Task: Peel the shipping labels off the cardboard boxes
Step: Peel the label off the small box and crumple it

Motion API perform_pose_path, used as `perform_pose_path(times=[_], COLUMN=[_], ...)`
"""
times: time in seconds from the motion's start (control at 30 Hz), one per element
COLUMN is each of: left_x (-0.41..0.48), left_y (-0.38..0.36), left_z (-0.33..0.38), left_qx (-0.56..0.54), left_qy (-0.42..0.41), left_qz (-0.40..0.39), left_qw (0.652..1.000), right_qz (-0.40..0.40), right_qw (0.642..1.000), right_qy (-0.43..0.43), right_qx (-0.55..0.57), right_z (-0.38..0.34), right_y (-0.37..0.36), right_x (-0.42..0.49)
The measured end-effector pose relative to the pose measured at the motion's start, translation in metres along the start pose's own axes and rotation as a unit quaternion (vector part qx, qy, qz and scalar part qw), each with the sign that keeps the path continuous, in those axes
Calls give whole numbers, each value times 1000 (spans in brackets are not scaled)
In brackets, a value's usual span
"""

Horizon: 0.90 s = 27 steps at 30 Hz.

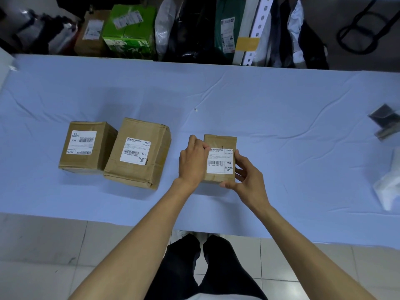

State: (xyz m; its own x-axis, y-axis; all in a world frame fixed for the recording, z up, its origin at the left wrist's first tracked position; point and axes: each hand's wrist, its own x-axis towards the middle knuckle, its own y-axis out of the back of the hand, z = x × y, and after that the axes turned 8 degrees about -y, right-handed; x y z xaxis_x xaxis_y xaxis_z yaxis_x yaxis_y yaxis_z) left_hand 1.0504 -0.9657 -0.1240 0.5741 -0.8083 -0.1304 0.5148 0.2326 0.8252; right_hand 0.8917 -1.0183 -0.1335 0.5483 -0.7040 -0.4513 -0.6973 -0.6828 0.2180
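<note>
While the smallest cardboard box (219,140) sits on the blue-covered table (281,126) near its front edge, both hands hold it. The left hand (192,161) grips the box's left side, its fingers curled in at the top-left corner of the white shipping label (220,162); the knuckles hide that corner, so it may be pinched, but I cannot tell. The right hand (249,178) clasps the right side, thumb along the near bottom edge. The label lies flat on the top face. Well to the left stand a mid-sized box (155,152) and a left box (104,148), touching, each taped closed with its own label on top, their contents hidden. Beyond the table sit a green carton (129,37) and bagged parcels (166,29).
</note>
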Motion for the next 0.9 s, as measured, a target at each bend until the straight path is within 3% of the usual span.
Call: perform_pose_path(times=[0.13,0.3,0.43,0.9], left_x=[-3,-11,-15,-5], left_y=[-1,-4,-5,-5], left_z=[-4,-12,-10,-5], left_qx=[-23,-130,-169,-51], left_qy=[10,-12,-4,-7], left_qz=[-1,79,94,55], left_qw=[1000,988,981,997], right_qz=[2,2,3,2], right_qw=[1000,1000,1000,1000], right_qy=[0,-1,0,8], right_qx=[2,5,6,-5], right_z=[1,1,3,4], right_y=[0,0,-1,-1], right_x=[0,1,1,0])
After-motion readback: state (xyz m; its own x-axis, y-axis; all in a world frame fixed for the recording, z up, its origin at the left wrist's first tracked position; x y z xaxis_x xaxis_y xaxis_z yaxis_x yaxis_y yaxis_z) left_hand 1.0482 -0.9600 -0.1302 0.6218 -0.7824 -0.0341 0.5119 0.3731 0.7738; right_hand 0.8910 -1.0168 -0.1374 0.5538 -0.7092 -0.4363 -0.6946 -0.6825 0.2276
